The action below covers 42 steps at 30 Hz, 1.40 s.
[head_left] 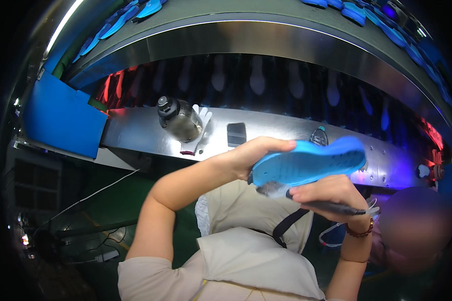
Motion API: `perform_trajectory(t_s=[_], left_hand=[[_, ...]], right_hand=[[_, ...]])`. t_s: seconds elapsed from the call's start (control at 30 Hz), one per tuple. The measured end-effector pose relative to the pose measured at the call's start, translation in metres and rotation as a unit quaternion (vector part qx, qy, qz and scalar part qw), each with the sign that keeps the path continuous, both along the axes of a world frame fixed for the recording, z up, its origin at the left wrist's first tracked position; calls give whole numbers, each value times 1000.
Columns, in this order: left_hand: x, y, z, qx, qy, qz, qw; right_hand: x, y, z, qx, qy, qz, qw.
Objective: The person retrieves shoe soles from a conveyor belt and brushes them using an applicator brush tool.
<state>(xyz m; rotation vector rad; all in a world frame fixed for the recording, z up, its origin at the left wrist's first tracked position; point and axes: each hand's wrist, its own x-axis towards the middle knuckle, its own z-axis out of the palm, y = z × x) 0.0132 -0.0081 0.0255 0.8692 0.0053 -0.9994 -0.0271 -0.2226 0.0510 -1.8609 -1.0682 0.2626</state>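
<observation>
A blue shoe sole (309, 161) is held up at a tilt in front of my body, over the near edge of the metal ledge. My left hand (256, 154) grips its left end, thumb on the upper edge and the other fingers partly hidden behind it. My right hand (334, 193) is closed around the dark handle of a brush (336, 206). The brush's pale and dark bristles (272, 189) are at the sole's lower left edge; whether they touch it cannot be told.
On the metal ledge (140, 131) stand a dark-capped bottle (182, 121), a glove (204, 119), a dark rectangular object (236, 134) and a clear bottle (318, 136). Blue soles (354, 14) lie on the conveyor (266, 11) above. Another person (412, 228) is close at right.
</observation>
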Motion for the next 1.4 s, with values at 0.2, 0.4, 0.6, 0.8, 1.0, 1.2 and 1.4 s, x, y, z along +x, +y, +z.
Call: perform_trajectory(t_s=[0.2,0.4,0.6,0.8,1.0,1.2,1.4], left_hand=[[-4,9,6,126,-28,-79,988],[-6,14,4,160,-78,-88,980],[-1,17,-16,92,-65,-54,992],[-19,0,-54,-154,42,58,986],[-16,-9,-76,-139,86,96,982],[2,33,-14,-144,-133,241,951],[126,95,93,-276,-227,366,859]], right_hand=[[8,-12,0,2,49,15,999],[17,-26,3,-18,13,18,1000],[16,-44,6,-118,19,-8,993],[26,-33,-34,90,214,-226,946],[25,-13,-91,137,-66,-516,843],[-26,-17,-64,354,182,-245,884],[-20,-50,-93,431,220,-344,804]])
